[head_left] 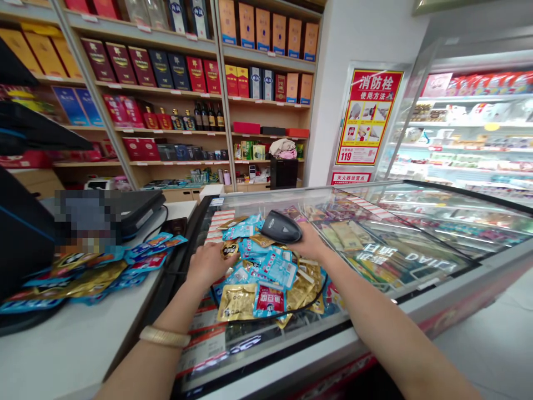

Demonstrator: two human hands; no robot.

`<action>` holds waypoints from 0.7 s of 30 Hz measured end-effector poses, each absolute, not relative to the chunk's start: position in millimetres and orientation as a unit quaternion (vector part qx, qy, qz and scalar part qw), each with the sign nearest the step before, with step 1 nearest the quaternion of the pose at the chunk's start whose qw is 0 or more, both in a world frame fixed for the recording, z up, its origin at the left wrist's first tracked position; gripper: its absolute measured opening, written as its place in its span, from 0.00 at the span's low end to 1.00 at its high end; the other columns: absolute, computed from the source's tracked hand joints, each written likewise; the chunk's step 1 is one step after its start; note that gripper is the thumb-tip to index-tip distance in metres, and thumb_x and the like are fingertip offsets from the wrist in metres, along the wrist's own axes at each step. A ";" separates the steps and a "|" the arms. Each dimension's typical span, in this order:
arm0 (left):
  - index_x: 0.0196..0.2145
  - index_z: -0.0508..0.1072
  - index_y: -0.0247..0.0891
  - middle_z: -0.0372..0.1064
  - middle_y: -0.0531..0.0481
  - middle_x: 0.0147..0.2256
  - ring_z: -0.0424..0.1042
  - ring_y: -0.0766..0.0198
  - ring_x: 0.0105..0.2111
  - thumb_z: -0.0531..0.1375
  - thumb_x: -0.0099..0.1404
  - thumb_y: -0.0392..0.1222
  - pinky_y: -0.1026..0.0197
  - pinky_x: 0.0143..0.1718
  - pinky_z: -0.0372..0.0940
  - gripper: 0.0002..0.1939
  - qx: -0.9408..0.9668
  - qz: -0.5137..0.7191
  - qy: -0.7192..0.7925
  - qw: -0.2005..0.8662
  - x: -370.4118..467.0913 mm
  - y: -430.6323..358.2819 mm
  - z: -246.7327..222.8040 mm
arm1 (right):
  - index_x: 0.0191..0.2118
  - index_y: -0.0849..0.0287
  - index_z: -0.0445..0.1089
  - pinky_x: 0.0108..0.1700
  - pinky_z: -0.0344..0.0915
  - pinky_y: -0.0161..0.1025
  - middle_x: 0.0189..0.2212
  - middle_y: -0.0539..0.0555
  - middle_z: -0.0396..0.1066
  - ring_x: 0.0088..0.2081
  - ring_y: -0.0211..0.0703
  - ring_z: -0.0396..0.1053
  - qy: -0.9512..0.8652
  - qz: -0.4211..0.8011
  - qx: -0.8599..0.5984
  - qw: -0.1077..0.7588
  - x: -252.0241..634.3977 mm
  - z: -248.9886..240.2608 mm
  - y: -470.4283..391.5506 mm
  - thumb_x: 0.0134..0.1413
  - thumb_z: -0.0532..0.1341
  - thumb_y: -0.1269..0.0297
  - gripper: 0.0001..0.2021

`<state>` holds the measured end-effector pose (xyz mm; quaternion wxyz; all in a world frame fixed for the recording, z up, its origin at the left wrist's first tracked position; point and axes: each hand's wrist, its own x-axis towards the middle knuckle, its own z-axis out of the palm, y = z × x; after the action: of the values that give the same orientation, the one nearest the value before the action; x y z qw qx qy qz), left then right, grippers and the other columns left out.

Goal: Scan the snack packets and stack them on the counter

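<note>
My right hand (pixel 308 242) is wrapped round the handle of a black barcode scanner (pixel 278 226), whose head points left over a heap of snack packets (pixel 280 269). The packets are blue, gold and red, and they lie on the glass lid of a chest freezer (pixel 291 347). At the heap's left side, my left hand (pixel 211 263) has its fingers closed on a gold-and-dark snack packet (pixel 230 250). A pale bangle (pixel 165 336) circles the left wrist. The scanner's black cable (pixel 266 319) loops across the front of the heap.
To the left is a white counter (pixel 95 344) bearing more snack packets (pixel 89 275) and a black device (pixel 141 211). Shelves of boxed bottles (pixel 179 69) stand behind. Chilled display shelves (pixel 474 125) are at the far right, beyond a red fire-hydrant sign (pixel 370 116).
</note>
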<state>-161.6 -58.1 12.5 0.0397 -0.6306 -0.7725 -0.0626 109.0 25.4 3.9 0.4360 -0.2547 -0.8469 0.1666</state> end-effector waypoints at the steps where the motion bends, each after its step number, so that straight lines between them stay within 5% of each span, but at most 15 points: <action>1: 0.53 0.75 0.38 0.73 0.35 0.54 0.71 0.42 0.53 0.53 0.63 0.59 0.48 0.49 0.66 0.30 -0.639 -0.056 -0.766 0.041 -160.6 -58.3 12.3 | 0.34 0.62 0.76 0.36 0.69 0.37 0.29 0.52 0.79 0.33 0.47 0.74 -0.848 0.165 -0.256 0.434 108.9 3.7 25.5 0.45 0.69 0.63 0.10; 7: 0.52 0.76 0.38 0.78 0.38 0.46 0.76 0.50 0.45 0.52 0.63 0.45 0.57 0.43 0.66 0.23 -0.654 -0.063 -0.754 0.012 -167.5 -63.1 16.7 | 0.37 0.62 0.77 0.40 0.70 0.39 0.33 0.52 0.80 0.37 0.49 0.75 -0.848 0.175 -0.259 0.427 109.5 3.8 25.5 0.45 0.69 0.64 0.12; 15: 0.41 0.82 0.40 0.80 0.44 0.38 0.77 0.52 0.38 0.53 0.60 0.54 0.58 0.39 0.68 0.23 -0.633 -0.313 -0.707 -0.027 -197.4 -63.7 22.3 | 0.35 0.62 0.76 0.38 0.69 0.38 0.31 0.54 0.79 0.33 0.47 0.74 -0.852 0.159 -0.264 0.423 109.4 1.0 26.4 0.47 0.68 0.61 0.11; 21: 0.39 0.80 0.34 0.77 0.47 0.30 0.72 0.57 0.26 0.58 0.54 0.63 0.59 0.23 0.68 0.30 -0.526 -0.542 -0.621 -0.210 -184.6 -65.4 25.7 | 0.32 0.61 0.75 0.34 0.66 0.36 0.27 0.52 0.77 0.29 0.44 0.72 -0.852 0.139 -0.260 0.432 108.5 -0.8 28.0 0.45 0.69 0.61 0.09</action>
<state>-184.6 -65.4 25.7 -0.2103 -0.5258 -0.6206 -0.5425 108.5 28.0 -0.8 0.4323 -0.2604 -0.8520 0.1392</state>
